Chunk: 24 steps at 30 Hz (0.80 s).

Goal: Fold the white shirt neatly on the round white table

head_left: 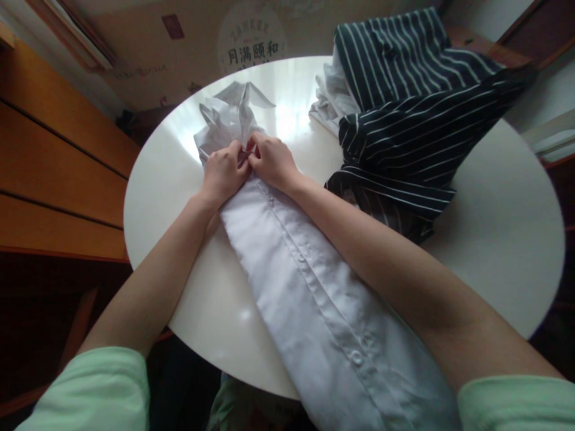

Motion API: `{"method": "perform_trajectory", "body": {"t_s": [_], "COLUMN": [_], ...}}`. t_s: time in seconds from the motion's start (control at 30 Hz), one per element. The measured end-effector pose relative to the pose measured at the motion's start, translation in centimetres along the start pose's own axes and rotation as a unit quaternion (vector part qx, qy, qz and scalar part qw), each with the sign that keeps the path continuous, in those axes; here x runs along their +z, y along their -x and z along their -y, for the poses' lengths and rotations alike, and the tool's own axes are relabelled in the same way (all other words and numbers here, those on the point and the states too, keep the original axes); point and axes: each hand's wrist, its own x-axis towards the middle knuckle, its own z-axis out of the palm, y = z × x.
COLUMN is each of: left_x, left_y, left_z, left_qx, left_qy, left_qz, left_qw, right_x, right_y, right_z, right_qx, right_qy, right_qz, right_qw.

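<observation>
A white button-up shirt (287, 287) lies lengthwise over the round table, its lower end running past the near edge toward me. Its button strip faces up, with several buttons showing. At the far end the cloth is bunched and crumpled. My left hand (223, 170) pinches the shirt there from the left. From the right, my right hand (273, 158) pinches the same spot, fingertips almost meeting those of the left. What exactly sits between the fingertips, perhaps a button, is too small to make out.
Dark clothing with white stripes (404, 137) is heaped at the table's right back, over some folded pale cloth (330, 99). The white round table (153, 197) has a curved edge. A wooden cabinet (58, 173) stands at left, and a cardboard box (193, 36) behind.
</observation>
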Motion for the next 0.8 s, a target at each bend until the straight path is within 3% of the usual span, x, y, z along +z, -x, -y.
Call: {"method": "perform_trajectory", "body": {"t_s": [0.8], "left_x": [0.10], "left_y": [-0.07], "left_z": [0.09], "left_qx": [0.003], "left_qy": [-0.005], "left_qz": [-0.005], "left_qw": [1.000], "right_x": [0.04], "right_y": [-0.04], "right_z": [0.06], "right_qx": [0.006], "right_qy": [0.009], "right_qz": [0.001], "right_qw": [1.000]}}
